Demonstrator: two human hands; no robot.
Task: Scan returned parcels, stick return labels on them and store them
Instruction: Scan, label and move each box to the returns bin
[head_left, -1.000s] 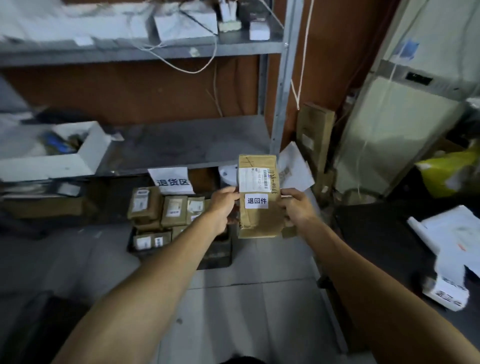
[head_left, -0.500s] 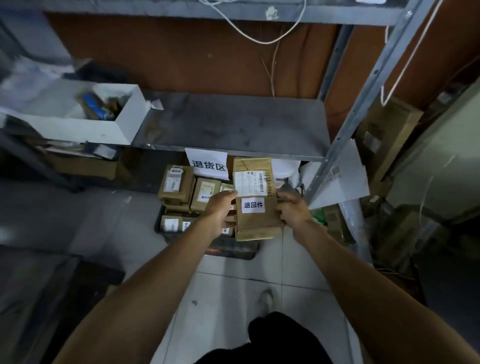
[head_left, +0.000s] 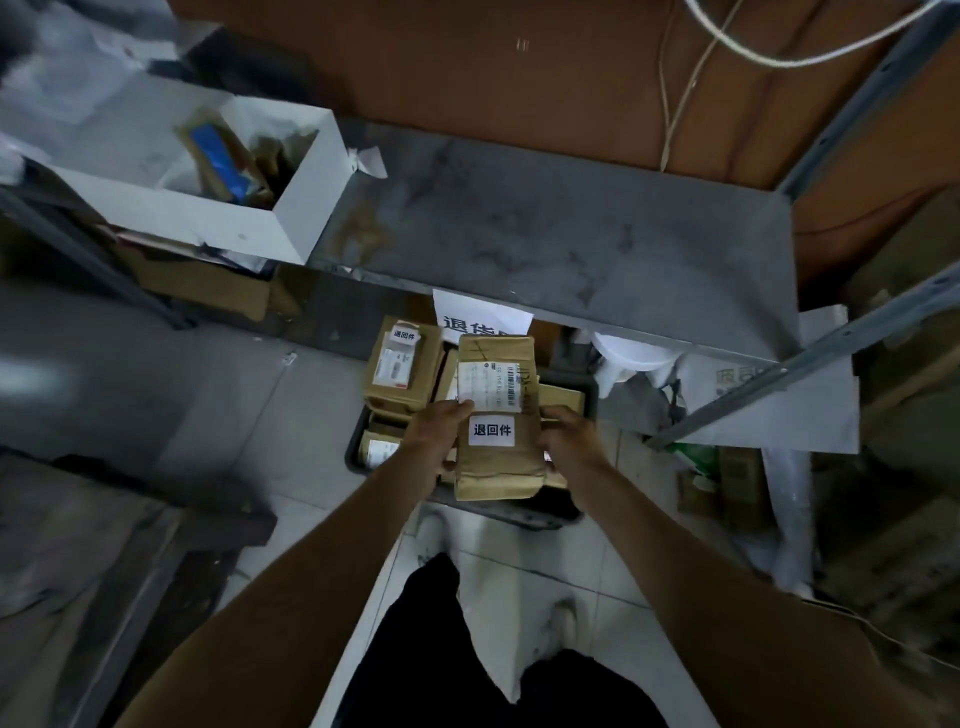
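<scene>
**Labelled parcel held over the returns tray**

Both hands, left hand and right hand, had fingers clamped on the labelled parcel edges, steadying it for storing. Beyond and beneath the fingers lay the tray of returned parcels.
</scene>
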